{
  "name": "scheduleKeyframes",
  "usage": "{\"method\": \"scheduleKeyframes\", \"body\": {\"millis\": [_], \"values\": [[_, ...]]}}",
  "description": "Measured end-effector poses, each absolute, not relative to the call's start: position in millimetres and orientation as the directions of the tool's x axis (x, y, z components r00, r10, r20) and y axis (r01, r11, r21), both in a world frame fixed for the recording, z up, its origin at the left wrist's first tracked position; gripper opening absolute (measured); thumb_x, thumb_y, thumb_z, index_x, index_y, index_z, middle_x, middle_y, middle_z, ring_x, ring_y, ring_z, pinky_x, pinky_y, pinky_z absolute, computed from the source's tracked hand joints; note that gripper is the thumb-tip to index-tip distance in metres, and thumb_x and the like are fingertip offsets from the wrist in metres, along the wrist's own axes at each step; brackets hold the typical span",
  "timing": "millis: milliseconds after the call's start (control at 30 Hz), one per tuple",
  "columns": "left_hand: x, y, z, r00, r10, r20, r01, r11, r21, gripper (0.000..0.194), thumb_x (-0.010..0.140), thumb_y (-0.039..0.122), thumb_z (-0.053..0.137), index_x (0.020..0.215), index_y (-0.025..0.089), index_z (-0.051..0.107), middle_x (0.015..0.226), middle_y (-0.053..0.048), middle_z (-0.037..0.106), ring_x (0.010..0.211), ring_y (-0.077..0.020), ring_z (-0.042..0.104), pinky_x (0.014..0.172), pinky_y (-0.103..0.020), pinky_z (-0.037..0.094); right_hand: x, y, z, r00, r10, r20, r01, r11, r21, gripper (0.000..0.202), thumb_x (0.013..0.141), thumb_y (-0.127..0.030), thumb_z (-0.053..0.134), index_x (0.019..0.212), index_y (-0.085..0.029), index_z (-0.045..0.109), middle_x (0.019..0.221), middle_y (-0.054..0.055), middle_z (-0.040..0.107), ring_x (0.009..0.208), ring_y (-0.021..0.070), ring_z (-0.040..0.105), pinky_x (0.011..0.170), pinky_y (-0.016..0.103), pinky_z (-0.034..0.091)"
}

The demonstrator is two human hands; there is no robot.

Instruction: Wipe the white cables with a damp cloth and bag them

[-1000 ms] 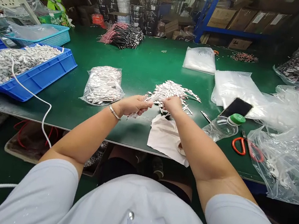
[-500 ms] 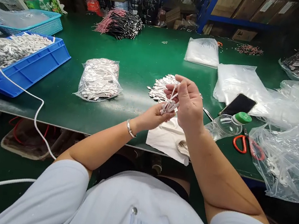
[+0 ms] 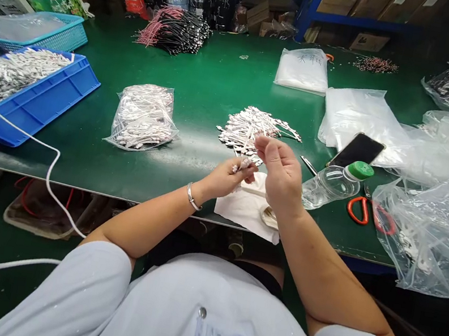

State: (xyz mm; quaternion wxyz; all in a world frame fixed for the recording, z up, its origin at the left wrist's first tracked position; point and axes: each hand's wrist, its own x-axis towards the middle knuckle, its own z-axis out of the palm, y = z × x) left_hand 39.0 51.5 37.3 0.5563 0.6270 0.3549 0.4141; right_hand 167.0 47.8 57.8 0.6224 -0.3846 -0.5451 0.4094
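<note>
My left hand [image 3: 229, 177] is closed around a small bunch of short white wire leads [image 3: 243, 164], whose ends stick out between thumb and fingers. Just to the right and slightly higher, my right hand [image 3: 279, 168] has its fingers curled in and the thumb pressed toward them. What its fingertips pinch is hidden from me. Behind both hands a loose pile of the same white leads [image 3: 244, 125] lies on the green table. Under the hands is a white cloth [image 3: 239, 208], with a small round dish-like object [image 3: 268, 216] on it.
A clear bag of white leads [image 3: 144, 117] and a blue crate [image 3: 42, 97] full of them are to the left. On the right are a bottle [image 3: 329, 185], a phone [image 3: 357, 151], red-handled scissors [image 3: 358, 210] and plastic bags [image 3: 447, 228]. Black-and-red wires [image 3: 174, 29] lie at the back.
My right hand has come down and slightly away from the bunch, uncovering more of the pile. The leads in my left hand stand less upright. The whole view has shifted slightly.
</note>
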Motion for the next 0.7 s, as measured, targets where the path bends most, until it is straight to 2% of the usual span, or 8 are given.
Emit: {"method": "scheduleKeyframes", "body": {"millis": [100,233,300,367,433,533,633,700], "values": [[35,49,37,0.365,0.914,0.175,-0.063,-0.164,0.984,0.026,0.083,0.038,0.062,0.090,0.014,0.058,0.080,-0.002,0.063,0.076,-0.0107,0.058,0.072,-0.024,0.045,175,47,45,0.150,0.938,0.311,-0.125,0.330,-0.936,0.034,0.084,-0.052,0.057,0.099,-0.023,0.065,0.103,0.003,0.068,0.101,0.0156,0.062,0.096,0.035,0.046],[34,49,32,0.368,0.916,0.161,-0.108,-0.130,0.986,0.029,0.080,0.041,0.066,0.087,0.013,0.059,0.077,-0.002,0.064,0.076,-0.0108,0.060,0.075,-0.024,0.046,183,45,31,0.136,0.962,0.238,-0.085,0.251,-0.964,0.035,0.083,-0.053,0.058,0.097,-0.022,0.065,0.103,0.004,0.068,0.102,0.0163,0.061,0.099,0.037,0.044],[33,45,38,0.339,0.924,0.176,-0.159,-0.128,0.979,0.030,0.081,0.043,0.065,0.086,0.014,0.059,0.076,-0.002,0.065,0.075,-0.0108,0.061,0.074,-0.024,0.048,184,38,33,0.059,0.986,0.154,-0.092,0.159,-0.983,0.040,0.080,-0.054,0.061,0.104,-0.022,0.063,0.111,0.005,0.066,0.108,0.0171,0.059,0.101,0.037,0.042],[32,33,51,0.326,0.922,0.207,-0.229,-0.136,0.964,0.029,0.081,0.043,0.066,0.088,0.015,0.060,0.079,-0.002,0.066,0.077,-0.0118,0.063,0.075,-0.024,0.049,184,26,39,-0.146,0.988,0.060,-0.136,0.040,-0.990,0.049,0.076,-0.053,0.066,0.115,-0.023,0.059,0.120,0.006,0.062,0.113,0.0178,0.056,0.101,0.036,0.042],[28,15,67,0.378,0.904,0.198,-0.274,-0.094,0.957,0.027,0.081,0.040,0.066,0.089,0.015,0.061,0.082,-0.003,0.068,0.081,-0.0138,0.065,0.078,-0.026,0.050,183,8,46,-0.428,0.904,-0.022,-0.167,-0.103,-0.980,0.053,0.074,-0.048,0.071,0.119,-0.024,0.057,0.119,0.005,0.062,0.111,0.0180,0.057,0.097,0.035,0.046],[22,-16,78,0.495,0.868,0.021,-0.276,0.134,0.952,0.024,0.083,0.038,0.065,0.089,0.015,0.060,0.086,-0.006,0.071,0.084,-0.0165,0.068,0.076,-0.027,0.053,178,-21,44,-0.739,0.651,-0.173,-0.099,-0.359,-0.928,0.040,0.074,-0.045,0.072,0.102,-0.019,0.066,0.098,0.005,0.068,0.094,0.0166,0.064,0.086,0.032,0.051],[18,-37,64,0.519,0.835,-0.182,-0.269,0.361,0.893,0.027,0.082,0.040,0.066,0.088,0.015,0.058,0.090,-0.007,0.071,0.082,-0.0176,0.069,0.071,-0.027,0.054,169,-44,24,-0.846,0.459,-0.273,-0.056,-0.584,-0.809,0.045,0.068,-0.051,0.075,0.094,-0.014,0.068,0.092,0.007,0.068,0.086,0.0174,0.067,0.075,0.029,0.055],[16,-45,46,0.464,0.840,-0.281,-0.308,0.451,0.838,0.028,0.081,0.040,0.067,0.088,0.015,0.056,0.091,-0.007,0.071,0.083,-0.0182,0.069,0.071,-0.027,0.055,162,-54,6,-0.847,0.425,-0.321,-0.091,-0.708,-0.700,0.048,0.065,-0.053,0.076,0.092,-0.014,0.067,0.088,0.007,0.068,0.080,0.0165,0.068,0.065,0.024,0.055]]}}
